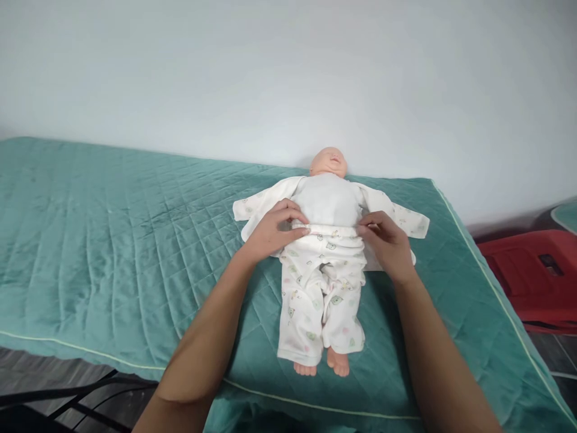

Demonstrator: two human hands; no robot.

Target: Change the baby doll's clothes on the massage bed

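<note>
White trousers (311, 257) clothe the doll (327, 198), lying face up. Left hand (274, 230) and right hand (388, 242) each pinch the waistband (331, 230).

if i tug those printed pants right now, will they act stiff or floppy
Likely floppy: the pants crease and bunch softly. The waistband between the left hand and right hand looks gathered, so it may stretch. The doll wearing them might shift too.

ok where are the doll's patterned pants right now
In the head view, the pants are just right of centre, on the doll, their waistband between the left hand and right hand.
</note>
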